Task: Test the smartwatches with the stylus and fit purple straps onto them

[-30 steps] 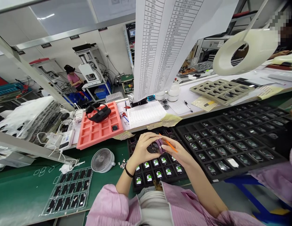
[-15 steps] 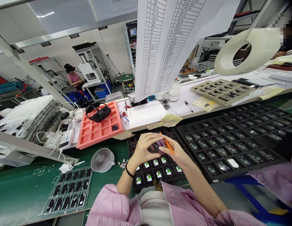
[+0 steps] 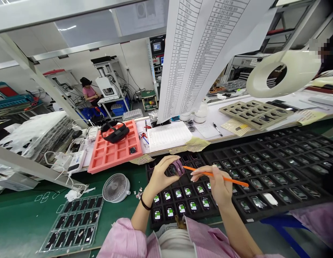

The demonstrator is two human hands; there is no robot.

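Left hand (image 3: 161,176): clenched around a watch (image 3: 173,169), fingers curled over the dark body, purple band showing on the side toward the right hand; black wristband (image 3: 145,205) at the wrist, pink sleeve (image 3: 122,240) below. Right hand (image 3: 216,183): grasping a long orange stick (image 3: 233,181) between thumb and fingers, one end pointing at the watch, just short of it or barely touching, too small to tell. Watch location: in the air between both hands, above the far edge of a black tray (image 3: 152,224). Rows of watches (image 3: 178,194) with lit green screens in that tray, directly under both hands. Second black tray (image 3: 298,195) alongside to the right, loaded with more watches. On the green mat (image 3: 21,218) to the left: small white fan (image 3: 116,187) and a plastic sheet (image 3: 73,224) of black pieces. Farther along the bench: pink foam tray (image 3: 114,150) carrying a black strap (image 3: 115,133), printed form (image 3: 169,136), beige tray (image 3: 255,114). Overhead: long printed list (image 3: 206,53) and a white tape roll (image 3: 286,79). In the background: a co-worker (image 3: 88,92) in a pink top, seated at a white machine (image 3: 107,82), hands apart from this bench.
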